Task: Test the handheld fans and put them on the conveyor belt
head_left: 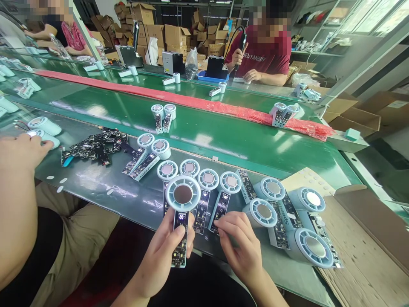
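Observation:
My left hand (169, 245) is wrapped round the handle of a light-blue fan unit (183, 194), its round head upright and its thumb side on the exposed circuit board. A small lit display on the board reads "20". My right hand (241, 243) has its fingers bent together at the lower end of another fan unit (230, 182) lying on the bench; its fingertips touch or nearly touch that board. Several similar fan units lie in a row behind my left hand. More fans (262, 212) rest to the right of my right hand.
A heap of circuit boards (96, 147) lies left on the dark bench (86, 183). At far left, another person's hand (24, 147) touches fan units. Beyond run a green conveyor (128, 106) and a red plastic strip (179, 99). Cardboard (361, 238) lies right. A person in red (265, 53) sits opposite.

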{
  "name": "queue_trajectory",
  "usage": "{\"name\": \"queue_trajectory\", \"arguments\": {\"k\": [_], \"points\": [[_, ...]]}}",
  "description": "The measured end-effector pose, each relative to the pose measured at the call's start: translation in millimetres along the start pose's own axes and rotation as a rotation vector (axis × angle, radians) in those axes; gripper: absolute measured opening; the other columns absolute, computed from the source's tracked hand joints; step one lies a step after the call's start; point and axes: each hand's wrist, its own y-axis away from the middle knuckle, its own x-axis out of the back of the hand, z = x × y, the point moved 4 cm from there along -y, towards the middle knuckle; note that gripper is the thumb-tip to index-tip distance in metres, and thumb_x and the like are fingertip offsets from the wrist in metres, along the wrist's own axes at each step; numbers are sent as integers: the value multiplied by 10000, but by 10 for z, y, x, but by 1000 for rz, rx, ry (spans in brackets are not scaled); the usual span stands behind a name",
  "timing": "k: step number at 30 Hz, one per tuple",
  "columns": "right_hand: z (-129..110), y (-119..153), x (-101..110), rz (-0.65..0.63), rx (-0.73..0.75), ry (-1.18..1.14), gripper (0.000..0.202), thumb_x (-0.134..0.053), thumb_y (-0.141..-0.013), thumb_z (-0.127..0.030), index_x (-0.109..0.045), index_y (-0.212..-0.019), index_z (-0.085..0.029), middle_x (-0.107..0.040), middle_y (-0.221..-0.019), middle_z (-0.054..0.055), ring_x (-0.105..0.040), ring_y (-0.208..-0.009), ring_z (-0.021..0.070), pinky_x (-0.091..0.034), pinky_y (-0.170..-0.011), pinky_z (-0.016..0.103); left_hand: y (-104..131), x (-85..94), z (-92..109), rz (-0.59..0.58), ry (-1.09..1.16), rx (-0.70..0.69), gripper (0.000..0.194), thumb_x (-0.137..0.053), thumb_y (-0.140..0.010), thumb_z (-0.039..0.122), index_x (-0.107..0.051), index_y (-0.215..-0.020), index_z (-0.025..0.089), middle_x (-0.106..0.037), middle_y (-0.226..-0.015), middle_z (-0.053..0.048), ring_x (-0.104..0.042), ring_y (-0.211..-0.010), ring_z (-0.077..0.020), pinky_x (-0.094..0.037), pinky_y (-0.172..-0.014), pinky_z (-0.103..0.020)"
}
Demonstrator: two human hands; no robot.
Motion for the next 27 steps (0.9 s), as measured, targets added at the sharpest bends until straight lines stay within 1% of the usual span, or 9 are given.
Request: {"name": "queue_trajectory", "arguments": {"k": [5,8,13,16,19,22,27], "points": [[-3,-2,-1,3,4,1,299,-501,-825,41,-557,-1048,-150,-592,-877,75,-504,-830,204,-448,-699,382,-4,-10,7,-1,10,-5,142,-387,-929,322,-488,-932,223,-429,-757,0,-393,-647,-110,-360,-582,-256],[-1,-6,0,5,-2,11,294,-494,-832,28,-557,-1048,-160,-593,-872,72,-509,-827,205,-453,-696,385,-2,-8,-18,-1,36,-16,143,-404,-925,323,-499,-909,218,-426,-740,1,-390,-637,-107,-363,-568,-244],[-4,-11,2,9,0,6,278,-497,-824,35,-563,-1027,-143,-594,-867,77,-513,-822,205,-449,-695,383,-12,17,-72,28,97,-47,125,-397,-927,285,-507,-917,227,-421,-712,5,-383,-621,-104,-363,-560,-232],[-7,-9,3,8,1,1,280,-498,-823,35,-564,-1030,-142,-595,-868,79,-511,-827,207,-446,-702,386,-19,15,-60,19,87,-55,127,-392,-929,279,-503,-894,228,-417,-704,7,-382,-622,-105,-364,-564,-233],[-8,-8,7,15,2,-1,283,-498,-826,32,-563,-1037,-146,-598,-869,77,-513,-827,205,-446,-702,383,-19,14,-40,15,56,-28,140,-393,-930,302,-514,-939,232,-423,-727,4,-389,-642,-107,-370,-576,-236],[-6,-6,8,21,5,5,282,-498,-829,26,-563,-1036,-154,-599,-866,74,-514,-820,203,-450,-692,380,-16,19,-34,35,49,-19,166,-408,-924,330,-525,-984,228,-442,-755,-5,-396,-650,-108,-378,-576,-236],[-2,2,4,15,6,11,290,-497,-835,13,-559,-1053,-167,-598,-866,71,-519,-819,206,-460,-692,387,-36,22,-38,105,62,-48,154,-457,-894,339,-533,-950,217,-469,-794,-14,-395,-621,-102,-372,-543,-237]]}}
